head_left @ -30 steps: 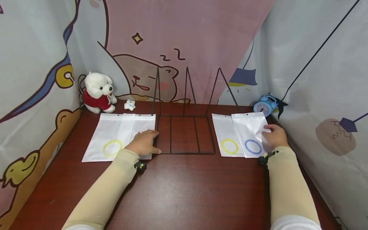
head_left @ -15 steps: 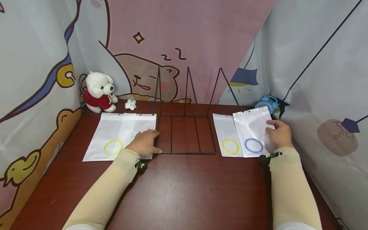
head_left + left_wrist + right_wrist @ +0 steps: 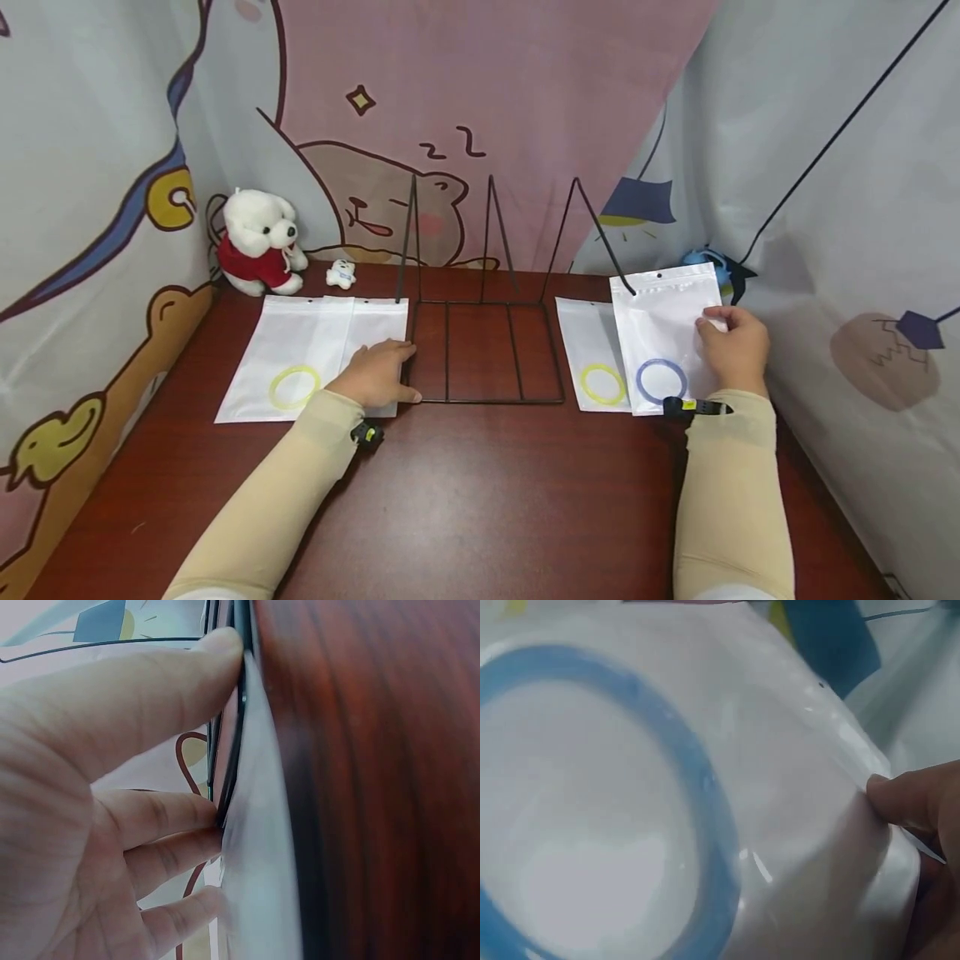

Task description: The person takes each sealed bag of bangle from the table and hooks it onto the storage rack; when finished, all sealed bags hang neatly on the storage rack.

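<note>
One white bag [image 3: 667, 312], bearing a blue ring [image 3: 684, 379], is being held at the right side of the table [image 3: 525, 500]; its right edge is being pinched between the thumb and fingers of the right hand [image 3: 737, 348], and its upper end is being kept raised and tilted. A flat white bag [image 3: 587, 333], bearing a yellow ring [image 3: 622, 387], is being partly overlapped by it on the left. One black wire rack [image 3: 487, 402], with three peaked uprights, is being carried by the table between the right pair of bags and a left pair. The rack's left side is being touched by the left hand [image 3: 372, 372], whose grip is being left released, the thumb and fingertips being laid along the wire. In the left pair, one bag with a yellow ring [image 3: 258, 379] is being shown overlapping a narrower visible bag [image 3: 375, 321], which is being partly covered by the left hand. Along the back, a white plush toy in red [image 3: 255, 260] and a small white figure [image 3: 341, 273] are being displayed at left; at right, a blue object [image 3: 701, 255] is being partly hidden by the held bag. A patterned curtain [image 3: 540, 100] is being used as backdrop.
</note>
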`<state>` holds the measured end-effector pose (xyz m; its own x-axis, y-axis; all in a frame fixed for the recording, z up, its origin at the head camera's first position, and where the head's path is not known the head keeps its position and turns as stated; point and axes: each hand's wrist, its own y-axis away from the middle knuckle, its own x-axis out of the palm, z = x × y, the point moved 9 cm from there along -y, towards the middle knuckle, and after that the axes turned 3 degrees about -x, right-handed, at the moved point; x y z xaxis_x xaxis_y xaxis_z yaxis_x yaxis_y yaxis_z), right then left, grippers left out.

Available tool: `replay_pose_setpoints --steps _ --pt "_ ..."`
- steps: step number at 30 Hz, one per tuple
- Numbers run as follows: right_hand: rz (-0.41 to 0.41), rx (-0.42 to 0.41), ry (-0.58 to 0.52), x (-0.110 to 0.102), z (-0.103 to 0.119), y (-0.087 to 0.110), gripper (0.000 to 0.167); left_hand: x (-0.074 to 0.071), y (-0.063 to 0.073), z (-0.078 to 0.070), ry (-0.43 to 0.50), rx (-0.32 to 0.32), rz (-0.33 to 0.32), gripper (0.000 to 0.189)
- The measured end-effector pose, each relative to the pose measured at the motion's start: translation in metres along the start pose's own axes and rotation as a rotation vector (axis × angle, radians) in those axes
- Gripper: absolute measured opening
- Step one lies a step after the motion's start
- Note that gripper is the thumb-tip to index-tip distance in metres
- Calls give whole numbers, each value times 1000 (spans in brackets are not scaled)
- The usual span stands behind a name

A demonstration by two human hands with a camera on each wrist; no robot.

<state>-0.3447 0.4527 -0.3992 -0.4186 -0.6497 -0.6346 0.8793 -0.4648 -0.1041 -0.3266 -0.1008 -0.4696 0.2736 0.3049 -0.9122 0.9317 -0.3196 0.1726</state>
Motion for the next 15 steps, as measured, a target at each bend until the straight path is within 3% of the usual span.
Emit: replay_pose_setpoints --steps 8,15 --pt "-35 45 -39 -6 1 11 46 4 -3 0 -1 6 8 93" --pt "-45 -31 -17 -3 19 13 42 4 -2 4 -5 -1 -1 92"
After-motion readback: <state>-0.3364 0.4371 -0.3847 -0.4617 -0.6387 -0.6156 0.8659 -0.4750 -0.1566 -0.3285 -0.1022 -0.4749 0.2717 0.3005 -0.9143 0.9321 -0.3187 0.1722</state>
